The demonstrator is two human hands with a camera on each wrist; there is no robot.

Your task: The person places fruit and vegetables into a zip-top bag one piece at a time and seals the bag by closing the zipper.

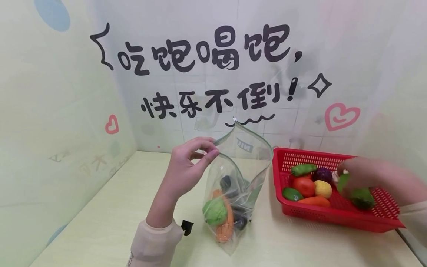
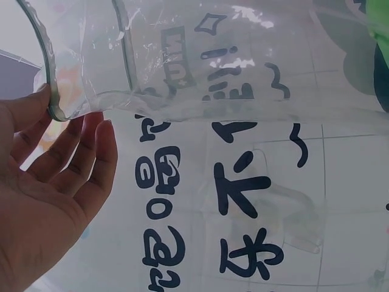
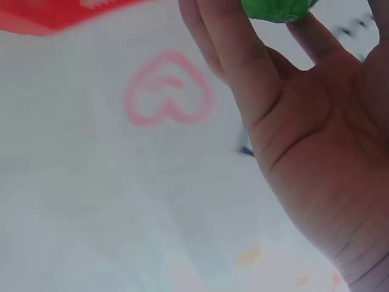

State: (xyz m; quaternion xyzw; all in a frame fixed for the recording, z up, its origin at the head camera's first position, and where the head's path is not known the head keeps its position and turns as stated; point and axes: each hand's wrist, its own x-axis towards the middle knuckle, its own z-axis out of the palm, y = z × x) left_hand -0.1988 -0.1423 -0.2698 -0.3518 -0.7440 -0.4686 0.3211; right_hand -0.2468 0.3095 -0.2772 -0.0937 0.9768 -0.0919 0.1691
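Observation:
My left hand (image 1: 191,163) pinches the green-edged rim of a clear zip bag (image 1: 257,148) between thumb and fingers; the bag stands upright with its mouth open. Through its side show a light green cabbage (image 1: 215,211), an orange carrot (image 1: 229,218) and dark vegetables (image 1: 240,221). In the left wrist view, the left hand (image 2: 55,182) has the rim at its thumb and index finger. Blurred, my right hand (image 1: 363,174) is over the right part of a red basket (image 1: 333,215), its fingers round a green vegetable (image 3: 276,9), whose kind is mostly hidden.
Inside the basket lie a green pepper (image 1: 303,169), a tomato (image 1: 303,186), a yellow round vegetable (image 1: 323,189), a purple one (image 1: 323,174), a carrot (image 1: 315,201) and a dark green one (image 1: 363,198). A small black object (image 1: 187,227) is by the left sleeve. Printed walls enclose the table (image 1: 133,207).

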